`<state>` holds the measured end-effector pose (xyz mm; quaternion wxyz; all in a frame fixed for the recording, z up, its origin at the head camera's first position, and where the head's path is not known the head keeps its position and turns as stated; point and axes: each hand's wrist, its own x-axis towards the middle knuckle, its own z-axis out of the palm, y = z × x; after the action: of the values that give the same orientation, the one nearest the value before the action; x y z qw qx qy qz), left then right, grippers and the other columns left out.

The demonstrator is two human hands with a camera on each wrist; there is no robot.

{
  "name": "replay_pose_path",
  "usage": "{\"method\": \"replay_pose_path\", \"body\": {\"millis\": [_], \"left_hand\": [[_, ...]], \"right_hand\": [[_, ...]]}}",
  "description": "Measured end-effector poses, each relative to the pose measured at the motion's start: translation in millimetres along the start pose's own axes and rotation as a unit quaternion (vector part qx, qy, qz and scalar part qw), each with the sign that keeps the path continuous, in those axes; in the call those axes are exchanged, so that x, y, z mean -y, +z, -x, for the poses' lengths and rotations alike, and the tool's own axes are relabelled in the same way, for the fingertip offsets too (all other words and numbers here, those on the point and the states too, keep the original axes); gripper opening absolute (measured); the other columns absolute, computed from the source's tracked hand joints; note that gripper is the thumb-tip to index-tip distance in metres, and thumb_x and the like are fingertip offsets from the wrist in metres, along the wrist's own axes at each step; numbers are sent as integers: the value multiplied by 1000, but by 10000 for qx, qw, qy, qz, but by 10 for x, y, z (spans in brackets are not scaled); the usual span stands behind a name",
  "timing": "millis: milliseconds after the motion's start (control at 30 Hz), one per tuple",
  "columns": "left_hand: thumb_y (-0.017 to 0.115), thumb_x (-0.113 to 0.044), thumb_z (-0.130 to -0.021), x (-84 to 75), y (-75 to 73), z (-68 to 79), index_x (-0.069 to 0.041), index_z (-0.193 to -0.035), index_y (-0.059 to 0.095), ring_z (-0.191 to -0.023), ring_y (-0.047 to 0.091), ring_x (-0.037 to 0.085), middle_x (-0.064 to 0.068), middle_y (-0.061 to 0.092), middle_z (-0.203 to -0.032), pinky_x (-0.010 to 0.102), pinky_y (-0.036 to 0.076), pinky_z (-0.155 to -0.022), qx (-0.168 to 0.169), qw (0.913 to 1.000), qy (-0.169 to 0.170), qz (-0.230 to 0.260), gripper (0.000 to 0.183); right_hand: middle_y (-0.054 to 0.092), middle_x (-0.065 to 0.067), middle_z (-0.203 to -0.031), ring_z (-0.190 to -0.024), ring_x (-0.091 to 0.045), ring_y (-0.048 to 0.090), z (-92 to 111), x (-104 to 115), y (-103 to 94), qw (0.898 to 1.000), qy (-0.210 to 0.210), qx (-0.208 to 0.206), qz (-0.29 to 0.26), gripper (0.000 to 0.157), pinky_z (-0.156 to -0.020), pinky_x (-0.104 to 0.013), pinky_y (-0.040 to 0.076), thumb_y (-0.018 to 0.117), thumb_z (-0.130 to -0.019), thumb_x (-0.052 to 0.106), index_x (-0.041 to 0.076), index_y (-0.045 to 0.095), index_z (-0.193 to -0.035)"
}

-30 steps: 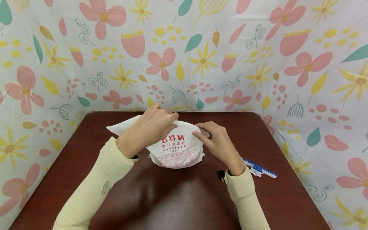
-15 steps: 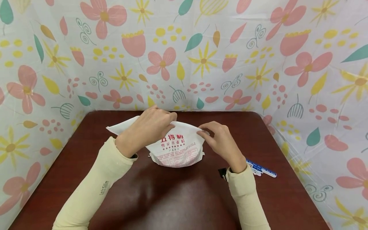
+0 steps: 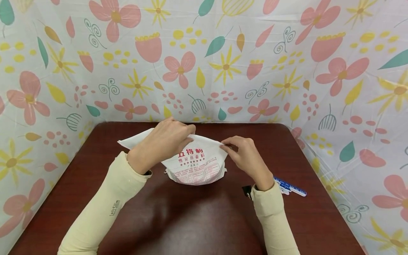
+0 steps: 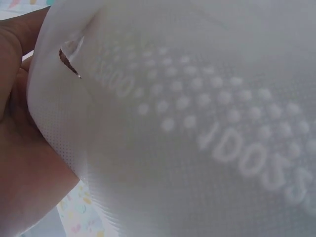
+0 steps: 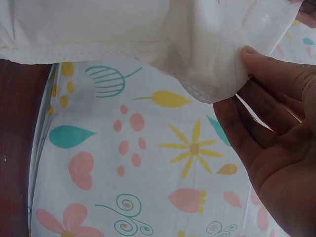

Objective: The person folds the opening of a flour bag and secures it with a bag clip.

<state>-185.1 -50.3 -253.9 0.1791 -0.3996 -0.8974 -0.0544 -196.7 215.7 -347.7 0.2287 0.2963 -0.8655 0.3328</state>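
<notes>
A white flour bag (image 3: 194, 170) with red Chinese print sits on the table, its upper part folded over toward the front. My left hand (image 3: 162, 141) grips the bag's top edge left of the print, covering part of it. At the right end of that edge, my right hand (image 3: 243, 154) pinches the material between thumb and fingers. The right wrist view shows the thumb (image 5: 261, 59) on one face of the bag's corner and fingers behind it. In the left wrist view the bag's woven side (image 4: 197, 148) fills most of the picture, with a small slit near the hand.
A long blue-and-white plastic clip (image 3: 291, 187) lies on the dark brown table (image 3: 197, 223) to the right, partly behind the right forearm. Flower-printed sheeting (image 3: 204, 63) rises behind the table and along both sides.
My right hand has slid slightly to the right along the bag's top edge, its fingertips now closer to the corner. The left hand stays almost where it was on the bag.
</notes>
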Motion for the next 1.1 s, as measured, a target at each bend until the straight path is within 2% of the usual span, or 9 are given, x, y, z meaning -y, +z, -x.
{"method": "replay_pose_path", "body": {"millis": [333, 667, 800, 933, 1100], "left_hand": [[73, -14, -90, 40, 18, 3, -10, -80, 59, -54, 49, 16, -6, 47, -53, 35, 39, -63, -32, 10000, 37, -26, 18], [72, -12, -90, 73, 49, 40, -11, -79, 59, -52, 46, 15, -8, 47, -53, 35, 39, -63, -116, 9997, 63, 191, 17], [70, -11, -91, 74, 73, 63, -12, -76, 55, -53, 47, 13, -8, 45, -54, 33, 36, -61, -205, 9996, 170, 91, 21], [70, -11, -91, 57, 94, 82, -11, -76, 56, -54, 50, 15, -6, 47, -55, 33, 37, -62, -265, 9993, 233, -156, 21], [72, -12, -90, 32, 112, 89, -11, -81, 61, -60, 58, 18, -3, 57, -61, 32, 39, -63, -310, 9983, 324, -373, 14]], "right_hand": [[74, -2, -92, -76, -10, 63, 11, -25, -67, 9986, 332, 385, 117, 10, -66, -31, 51, 74, -90, 13, 8, 77, -98], [74, -3, -93, -70, -10, 60, 3, -70, -57, 9985, 270, 463, 101, 9, -63, -30, 49, 73, -91, 10, 7, 77, -99], [74, -1, -93, -72, -10, 61, -8, -74, -56, 9978, 425, 513, -35, 9, -62, -31, 49, 73, -91, 12, 9, 77, -99], [72, 4, -95, -79, -8, 62, -3, -80, -45, 9965, 566, 562, -235, 11, -68, -30, 51, 73, -91, 17, 13, 76, -101], [71, 8, -102, -85, -6, 62, -8, -11, 42, 9967, 406, 484, -518, 18, -73, -30, 54, 72, -93, 26, 19, 75, -109]]}}
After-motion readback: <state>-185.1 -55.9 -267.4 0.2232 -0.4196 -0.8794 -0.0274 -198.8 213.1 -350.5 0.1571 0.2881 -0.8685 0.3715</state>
